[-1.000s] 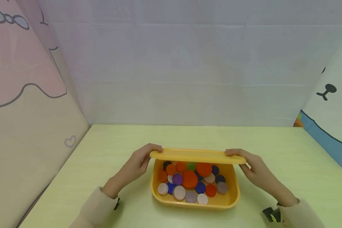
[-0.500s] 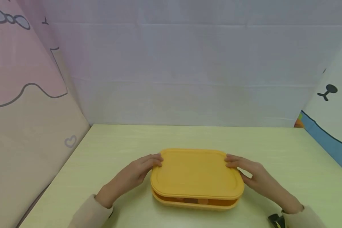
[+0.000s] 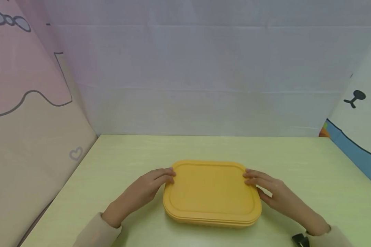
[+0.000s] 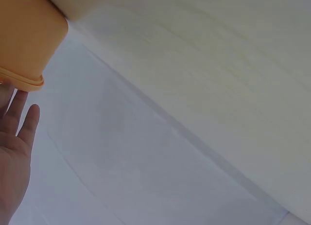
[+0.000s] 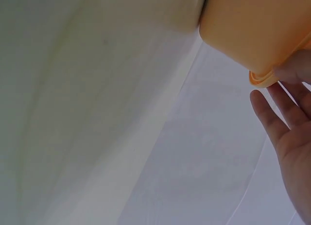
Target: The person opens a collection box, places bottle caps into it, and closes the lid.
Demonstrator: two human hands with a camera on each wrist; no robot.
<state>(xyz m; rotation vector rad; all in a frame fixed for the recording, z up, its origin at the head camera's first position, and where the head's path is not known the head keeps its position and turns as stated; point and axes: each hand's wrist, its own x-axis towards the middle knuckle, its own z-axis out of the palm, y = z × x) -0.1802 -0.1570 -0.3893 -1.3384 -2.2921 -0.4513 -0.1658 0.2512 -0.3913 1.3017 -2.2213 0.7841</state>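
A yellow rectangular box (image 3: 211, 224) with rounded corners stands on the table, and its yellow lid (image 3: 211, 192) lies flat over the top. The contents are hidden. At the lid's left edge, my left hand (image 3: 139, 190) holds the rim with fingertips on top. My right hand (image 3: 276, 193) grips the opposite edge the same way. From the right wrist view, the thumb (image 5: 294, 67) of that hand lies against the rim, while some fingers stand free of it. In the left wrist view the box (image 4: 29, 30) shows from the side, with the left hand (image 4: 13, 152) at its rim.
The pale yellow-green table (image 3: 136, 147) reaches back to a plain whitish sheet (image 3: 204, 68). Printed hangings close in the left side (image 3: 27, 154) and the right side (image 3: 355, 130).
The lid has come down from a tilted, raised position onto the box, covering the many coloured bottle caps inside. Both hands moved down slightly with it, keeping their hold on its sides.
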